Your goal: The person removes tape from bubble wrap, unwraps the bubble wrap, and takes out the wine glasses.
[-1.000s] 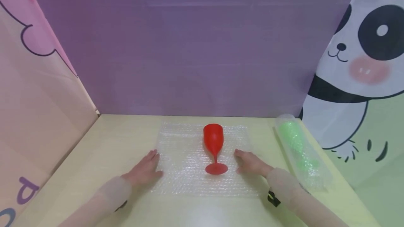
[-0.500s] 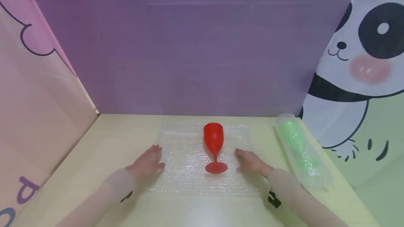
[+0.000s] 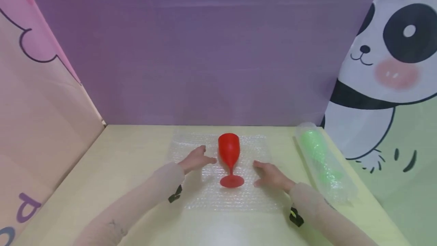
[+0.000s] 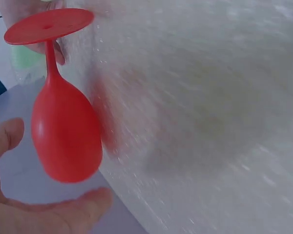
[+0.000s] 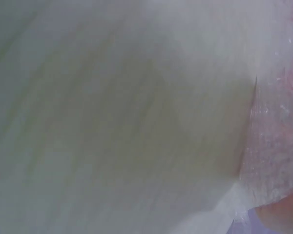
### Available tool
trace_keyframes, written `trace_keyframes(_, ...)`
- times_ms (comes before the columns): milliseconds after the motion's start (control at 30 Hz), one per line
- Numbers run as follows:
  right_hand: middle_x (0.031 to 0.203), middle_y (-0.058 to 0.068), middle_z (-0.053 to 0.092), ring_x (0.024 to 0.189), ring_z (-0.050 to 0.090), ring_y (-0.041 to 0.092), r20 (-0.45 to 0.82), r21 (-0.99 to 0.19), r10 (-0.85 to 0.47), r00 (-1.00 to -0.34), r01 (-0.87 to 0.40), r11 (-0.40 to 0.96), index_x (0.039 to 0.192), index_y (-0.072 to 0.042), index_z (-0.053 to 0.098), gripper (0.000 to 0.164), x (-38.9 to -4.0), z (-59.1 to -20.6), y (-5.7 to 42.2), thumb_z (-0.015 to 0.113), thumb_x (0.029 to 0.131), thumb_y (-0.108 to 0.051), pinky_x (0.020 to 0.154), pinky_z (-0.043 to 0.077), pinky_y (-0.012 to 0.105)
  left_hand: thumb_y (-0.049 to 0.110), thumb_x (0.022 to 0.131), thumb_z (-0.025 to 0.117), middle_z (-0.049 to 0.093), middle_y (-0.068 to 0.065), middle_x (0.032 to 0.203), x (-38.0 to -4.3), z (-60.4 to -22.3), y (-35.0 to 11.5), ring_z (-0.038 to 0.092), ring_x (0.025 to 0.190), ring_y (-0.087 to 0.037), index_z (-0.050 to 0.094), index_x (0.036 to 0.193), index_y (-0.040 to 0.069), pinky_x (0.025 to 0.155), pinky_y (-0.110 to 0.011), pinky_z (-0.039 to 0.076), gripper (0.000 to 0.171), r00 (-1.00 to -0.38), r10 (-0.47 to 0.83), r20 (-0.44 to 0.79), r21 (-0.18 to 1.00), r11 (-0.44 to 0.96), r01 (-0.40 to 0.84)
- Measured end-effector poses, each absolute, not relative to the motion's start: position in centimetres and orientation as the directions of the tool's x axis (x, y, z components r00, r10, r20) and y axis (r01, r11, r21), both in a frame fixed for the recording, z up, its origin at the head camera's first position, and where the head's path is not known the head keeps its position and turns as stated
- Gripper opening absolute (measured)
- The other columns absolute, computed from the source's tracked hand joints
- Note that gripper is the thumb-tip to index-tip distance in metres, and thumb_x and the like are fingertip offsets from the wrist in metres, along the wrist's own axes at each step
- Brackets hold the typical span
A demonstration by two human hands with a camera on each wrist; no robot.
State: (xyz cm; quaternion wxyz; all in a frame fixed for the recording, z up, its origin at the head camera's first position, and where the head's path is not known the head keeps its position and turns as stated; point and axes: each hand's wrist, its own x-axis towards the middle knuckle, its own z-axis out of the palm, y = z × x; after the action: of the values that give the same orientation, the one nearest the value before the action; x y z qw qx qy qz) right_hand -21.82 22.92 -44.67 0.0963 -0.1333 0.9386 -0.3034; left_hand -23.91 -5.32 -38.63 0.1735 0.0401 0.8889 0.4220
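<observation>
A red plastic goblet (image 3: 229, 149) lies on its side on a sheet of clear bubble wrap (image 3: 208, 198), bowl toward the back and foot toward the front. To its left, my left hand (image 3: 197, 158) hovers over the sheet with thumb and fingers spread. In the left wrist view those fingers frame the bowl of the goblet (image 4: 66, 131) with a gap on both sides. My right hand (image 3: 271, 174) stays at the sheet's right edge, fingers extended. The right wrist view catches just a fingertip (image 5: 285, 214) beside the bubble wrap (image 5: 271, 161).
A bubble-wrapped bundle with something green inside (image 3: 324, 162) lies along the right side of the pale tabletop (image 3: 133, 143). A purple backdrop (image 3: 205, 67) rises behind the table. Printed cloth panels stand at left and right, the right one with a panda (image 3: 392, 60).
My left hand has left the sheet's left edge and moved right, in over the bubble wrap toward the goblet. The right hand and the goblet have kept their places.
</observation>
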Motion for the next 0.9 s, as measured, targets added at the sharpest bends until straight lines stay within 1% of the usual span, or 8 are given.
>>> trace_keyframes(100, 0.141, 0.02, 0.039, 0.132, 0.031, 0.037, -0.103, -0.612, -0.299, -0.949, -0.177, 0.771, 0.134, 0.005, 0.04, 0.073, -21.9, -44.7, 22.8, 0.075, 0.071, -0.009, 0.111, 0.024, 0.049, 0.032, 0.079, 0.065, 0.029, -0.017, 0.147, -24.8, -38.4, -3.2, 0.031, 0.132, -0.035, 0.021, 0.144, 0.001, 0.105, -0.058, 0.029, 0.084, -0.931, 0.16, -0.327, 0.791, 0.586, -0.176)
trace_keyframes(300, 0.14, 0.02, 0.039, 0.132, 0.032, 0.037, -0.101, -0.614, -0.296, -0.95, -0.174, 0.77, 0.134, 0.005, 0.041, 0.074, -21.8, -44.7, 22.7, 0.076, 0.07, -0.008, 0.111, 0.024, 0.049, 0.041, 0.075, 0.069, 0.041, -0.014, 0.133, -26.8, -38.5, 0.2, 0.039, 0.12, -0.032, 0.031, 0.136, 0.001, 0.102, -0.053, 0.036, 0.082, -0.905, 0.036, -0.423, 0.788, 0.508, -0.348)
trace_keyframes(400, 0.139, 0.021, 0.04, 0.131, 0.033, 0.038, -0.096, -0.603, -0.299, -0.949, -0.183, 0.776, 0.133, 0.005, 0.041, 0.074, -21.7, -44.5, 22.7, 0.076, 0.07, -0.009, 0.11, 0.026, 0.05, 0.045, 0.072, 0.07, 0.046, -0.013, 0.126, -27.6, -38.8, 1.6, 0.043, 0.113, -0.03, 0.035, 0.132, 0.003, 0.095, -0.049, 0.042, 0.082, -0.904, -0.038, -0.426, 0.758, 0.531, -0.379)
trace_keyframes(533, 0.139, 0.021, 0.04, 0.131, 0.034, 0.037, -0.099, -0.596, -0.3, -0.949, -0.185, 0.782, 0.133, 0.006, 0.041, 0.074, -21.6, -44.5, 22.7, 0.076, 0.069, -0.011, 0.11, 0.026, 0.049, 0.051, 0.069, 0.07, 0.05, -0.012, 0.117, -28.1, -38.9, 2.8, 0.048, 0.103, -0.028, 0.036, 0.128, 0.005, 0.081, -0.043, 0.051, 0.083, -0.899, -0.122, -0.421, 0.738, 0.53, -0.418)
trace_keyframes(633, 0.138, 0.022, 0.041, 0.13, 0.034, 0.038, -0.093, -0.597, -0.305, -0.948, -0.192, 0.779, 0.132, 0.007, 0.042, 0.075, -21.6, -44.4, 22.8, 0.077, 0.069, -0.011, 0.109, 0.026, 0.049, 0.054, 0.067, 0.07, 0.048, -0.011, 0.117, -28.1, -38.6, 3.3, 0.049, 0.1, -0.028, 0.034, 0.13, 0.007, 0.071, -0.04, 0.055, 0.086, -0.881, -0.137, -0.453, 0.76, 0.457, -0.462)
trace_keyframes(767, 0.137, 0.024, 0.041, 0.129, 0.035, 0.039, -0.078, -0.597, -0.321, -0.944, -0.214, 0.773, 0.131, 0.009, 0.042, 0.074, -21.6, -44.3, 22.7, 0.077, 0.069, -0.012, 0.108, 0.028, 0.05, 0.055, 0.067, 0.07, 0.047, -0.011, 0.118, -28.2, -38.7, 3.7, 0.049, 0.101, -0.028, 0.032, 0.131, 0.007, 0.067, -0.038, 0.056, 0.089, -0.865, -0.134, -0.484, 0.764, 0.418, -0.492)
trace_keyframes(867, 0.138, 0.024, 0.04, 0.129, 0.035, 0.039, -0.083, -0.598, -0.321, -0.944, -0.21, 0.773, 0.132, 0.009, 0.041, 0.074, -21.6, -44.3, 22.7, 0.077, 0.069, -0.012, 0.109, 0.028, 0.049, 0.051, 0.068, 0.073, 0.047, -0.013, 0.12, -28.3, -39.0, 4.0, 0.047, 0.103, -0.032, 0.032, 0.133, 0.007, 0.064, -0.043, 0.056, 0.088, -0.844, -0.124, -0.522, 0.77, 0.356, -0.529)
trace_keyframes(900, 0.138, 0.024, 0.04, 0.13, 0.035, 0.039, -0.087, -0.598, -0.318, -0.944, -0.206, 0.775, 0.132, 0.008, 0.041, 0.074, -21.6, -44.3, 22.7, 0.076, 0.07, -0.012, 0.109, 0.028, 0.049, 0.049, 0.068, 0.074, 0.046, -0.013, 0.12, -28.5, -39.2, 4.1, 0.046, 0.104, -0.033, 0.031, 0.133, 0.009, 0.061, -0.046, 0.056, 0.088, -0.828, -0.119, -0.547, 0.771, 0.314, -0.554)
